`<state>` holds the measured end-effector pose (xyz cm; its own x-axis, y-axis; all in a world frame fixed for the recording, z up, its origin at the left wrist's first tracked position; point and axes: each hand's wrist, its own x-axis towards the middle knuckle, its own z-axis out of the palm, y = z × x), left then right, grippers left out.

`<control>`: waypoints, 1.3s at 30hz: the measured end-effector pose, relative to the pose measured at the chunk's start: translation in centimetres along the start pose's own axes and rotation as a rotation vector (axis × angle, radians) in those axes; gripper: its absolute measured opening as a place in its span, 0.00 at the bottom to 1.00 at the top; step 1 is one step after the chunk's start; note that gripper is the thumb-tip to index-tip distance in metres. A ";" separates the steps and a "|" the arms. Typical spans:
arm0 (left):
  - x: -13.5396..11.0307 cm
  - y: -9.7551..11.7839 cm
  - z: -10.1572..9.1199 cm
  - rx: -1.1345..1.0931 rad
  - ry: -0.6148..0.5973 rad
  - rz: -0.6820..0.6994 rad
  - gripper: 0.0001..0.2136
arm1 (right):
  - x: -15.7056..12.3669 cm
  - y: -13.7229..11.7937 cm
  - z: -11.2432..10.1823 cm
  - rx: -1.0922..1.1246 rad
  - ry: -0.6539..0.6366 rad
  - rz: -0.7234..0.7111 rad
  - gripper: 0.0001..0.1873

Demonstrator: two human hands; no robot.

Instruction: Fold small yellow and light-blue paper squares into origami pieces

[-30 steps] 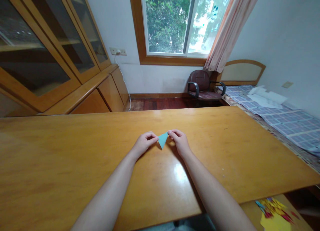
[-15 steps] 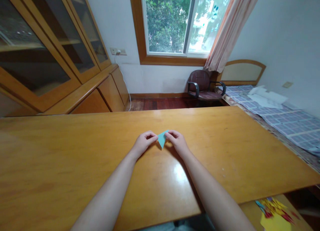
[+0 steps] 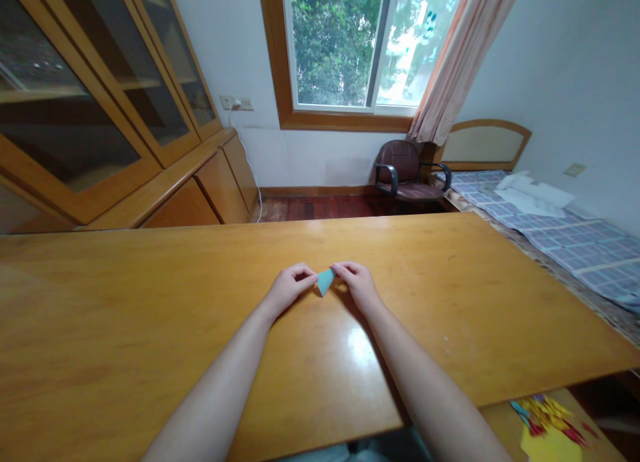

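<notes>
A small piece of turquoise paper (image 3: 325, 282), roughly triangular with a point toward me, is held up between my hands over the wooden table (image 3: 165, 315). My left hand (image 3: 294, 283) pinches its left corner between thumb and fingers. At the upper right corner, my right hand (image 3: 356, 281) has thumb and fingertips closed on the paper. The fingertips cover both corners, and whether the paper has several layers is too small to tell.
Below the table's right front edge, a lower surface bears yellow paper (image 3: 550, 444) and a heap of colourful strips (image 3: 547, 414). Beyond the table stand an office chair (image 3: 407, 172) and a bed (image 3: 575, 242). A glass-door cabinet (image 3: 150, 162) lines the left.
The paper has tilted and shows a smaller face, its lower point slightly higher and further left. My right fingers have shifted slightly on its upper right corner. My left hand is nearly still.
</notes>
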<state>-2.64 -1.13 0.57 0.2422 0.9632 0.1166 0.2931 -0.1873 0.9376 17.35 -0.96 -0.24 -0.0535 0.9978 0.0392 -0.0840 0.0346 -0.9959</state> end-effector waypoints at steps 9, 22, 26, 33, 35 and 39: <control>0.1 -0.1 -0.1 -0.008 0.033 0.032 0.10 | 0.1 0.0 -0.1 -0.004 0.010 -0.007 0.16; 0.0 0.2 0.0 -0.034 0.072 0.048 0.11 | -0.2 0.1 0.3 -0.092 -0.149 -0.051 0.16; -0.1 -0.1 0.0 -0.073 0.093 0.047 0.09 | -0.2 0.1 0.2 -0.044 -0.138 -0.049 0.16; -0.2 -0.1 0.0 -0.142 0.112 0.045 0.09 | -0.2 0.0 0.2 -0.030 -0.133 -0.032 0.17; -0.3 0.1 0.0 -0.135 0.119 0.051 0.09 | -0.2 -0.1 0.2 -0.023 -0.132 -0.032 0.16; -0.4 0.3 0.0 -0.120 0.099 0.083 0.11 | -0.1 -0.1 0.2 0.006 -0.133 -0.034 0.15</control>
<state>-2.59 -1.56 0.83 0.1666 0.9608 0.2217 0.1616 -0.2484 0.9551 17.20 -1.09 -0.12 -0.1819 0.9798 0.0835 -0.0936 0.0673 -0.9933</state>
